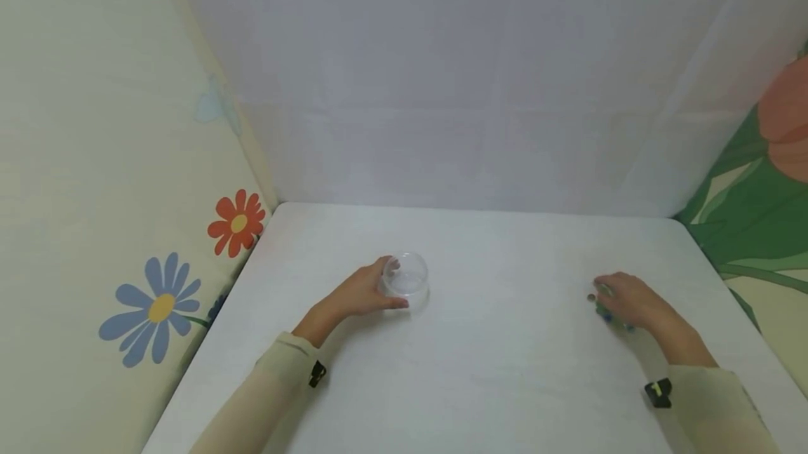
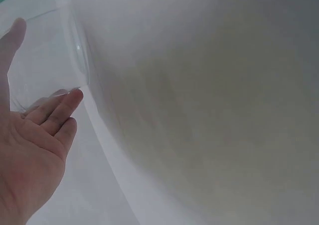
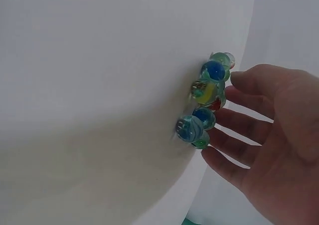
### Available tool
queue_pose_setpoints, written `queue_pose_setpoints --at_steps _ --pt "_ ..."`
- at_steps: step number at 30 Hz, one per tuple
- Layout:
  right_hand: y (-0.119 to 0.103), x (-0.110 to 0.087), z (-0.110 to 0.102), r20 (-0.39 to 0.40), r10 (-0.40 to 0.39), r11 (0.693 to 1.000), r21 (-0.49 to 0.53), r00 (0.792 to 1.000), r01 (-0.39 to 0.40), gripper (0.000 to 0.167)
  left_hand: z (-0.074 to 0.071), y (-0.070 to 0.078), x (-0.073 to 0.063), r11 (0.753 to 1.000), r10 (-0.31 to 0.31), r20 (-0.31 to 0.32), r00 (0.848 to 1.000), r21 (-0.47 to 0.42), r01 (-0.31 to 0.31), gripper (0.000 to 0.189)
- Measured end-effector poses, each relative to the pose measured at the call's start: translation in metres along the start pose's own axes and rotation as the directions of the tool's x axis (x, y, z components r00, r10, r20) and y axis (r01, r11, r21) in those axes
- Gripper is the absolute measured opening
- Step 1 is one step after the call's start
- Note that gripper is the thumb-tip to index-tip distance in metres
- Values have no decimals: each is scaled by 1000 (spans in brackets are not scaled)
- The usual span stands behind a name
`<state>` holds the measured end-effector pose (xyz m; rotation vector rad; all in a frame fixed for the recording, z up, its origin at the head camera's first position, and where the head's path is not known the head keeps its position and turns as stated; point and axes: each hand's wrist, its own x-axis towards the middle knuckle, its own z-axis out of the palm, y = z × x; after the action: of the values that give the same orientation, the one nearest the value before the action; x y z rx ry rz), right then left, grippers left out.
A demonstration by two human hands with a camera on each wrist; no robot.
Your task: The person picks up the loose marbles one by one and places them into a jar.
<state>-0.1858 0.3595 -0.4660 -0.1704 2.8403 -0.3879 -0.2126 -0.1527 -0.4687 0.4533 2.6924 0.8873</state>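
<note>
A clear round cup (image 1: 410,276) is near the middle of the white table. My left hand (image 1: 365,291) holds it from the left side, thumb on the near side and fingers on the far side. In the left wrist view the see-through wall of the cup (image 2: 47,55) lies between thumb and fingers. Over at the right, a cluster of glass marbles (image 3: 203,91) in blue, green and yellow sits on the table. My right hand (image 1: 631,299) reaches around them with loosely bent, spread fingers, fingertips right at the marbles. In the head view that hand partly hides them.
The white tabletop (image 1: 492,342) spreads between and in front of the hands. A white sheet (image 1: 442,89) hangs behind it. Flower-patterned cloth (image 1: 76,180) stands along the left side, with more patterned cloth (image 1: 757,215) on the right.
</note>
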Motion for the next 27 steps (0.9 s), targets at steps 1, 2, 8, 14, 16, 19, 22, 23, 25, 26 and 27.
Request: queue_pose_setpoints --at_steps 1,2,8,14,16,19,22,23,25,26,27 --pt "0 0 0 2 2 1000 -4 1000 -2 45 0 0 0 1000 1 1 1000 -4 -1 99" --pt "0 0 0 3 2 1000 -6 1000 -2 43 0 0 0 1000 1 2 1000 -3 -1 99" --pt "0 1 -3 9 -8 1000 -6 1000 8 37 0 -1 -1 1000 2 6 1000 -5 -2 98" --pt "0 3 -4 0 5 1000 -24 1000 -5 32 0 -1 -1 1000 -1 20 1000 -22 1 98" --pt "-1 5 -3 -3 10 1000 -19 1000 -10 29 0 -1 -1 1000 -5 21 1000 -19 6 98" --pt "-2 7 -2 -7 11 1000 -13 1000 -11 23 -1 0 -1 1000 -18 25 1000 -14 19 97" --pt "-4 10 -3 -2 20 1000 -10 1000 -20 19 -1 1 -2 1000 -26 29 999 -10 27 97" --pt "-5 11 -3 4 30 1000 -7 1000 -30 18 -1 1 -2 1000 -28 29 999 -9 28 97" --pt "-7 13 -5 18 49 999 1 999 -49 17 -2 1 -2 1000 -30 30 999 -9 30 97" --pt "-8 14 -5 26 60 998 6 998 -60 17 -2 0 -2 1000 -30 29 999 -9 30 97" --pt "-9 14 -6 35 73 997 13 997 -74 16 -1 0 -3 999 -31 29 999 -11 31 97"
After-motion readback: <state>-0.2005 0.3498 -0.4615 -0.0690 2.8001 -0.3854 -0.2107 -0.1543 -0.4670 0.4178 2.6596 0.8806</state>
